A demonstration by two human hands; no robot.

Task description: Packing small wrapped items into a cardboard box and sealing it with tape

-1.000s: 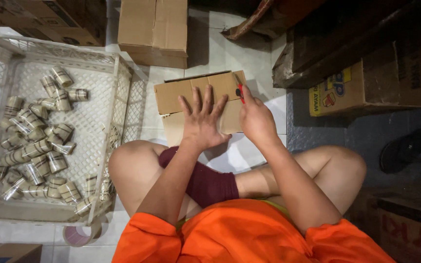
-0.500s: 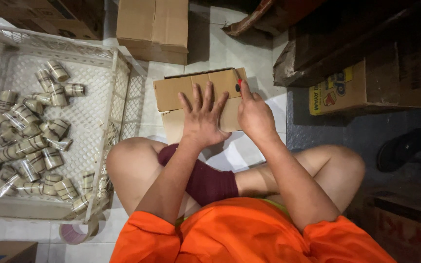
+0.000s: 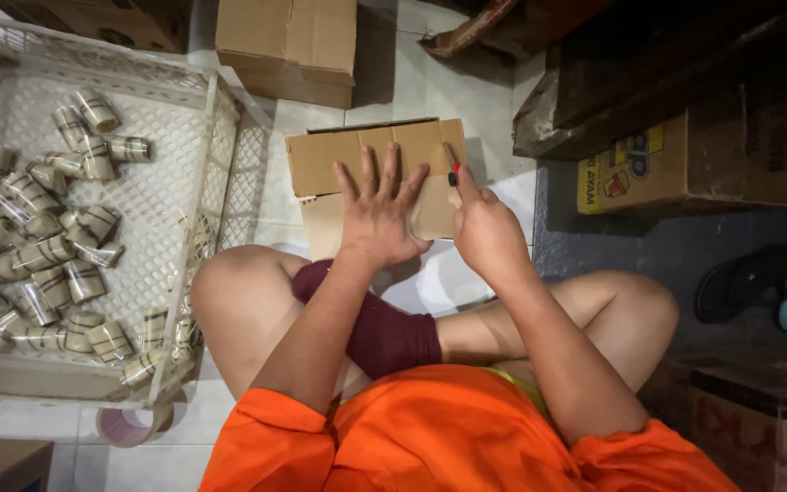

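- Head view, looking down: my left hand lies flat, fingers spread wide, pressing on a small cardboard box on the tiled floor just past my crossed legs.
- My right hand sits at the box's right edge, fingers pinched around a small red tool whose tip touches the cardboard.
- Dark red sock below my left wrist.
- White plastic crate to my left, holding many wrapped rolls.
- Bigger cardboard box beyond.
- Tape roll under the crate's corner.
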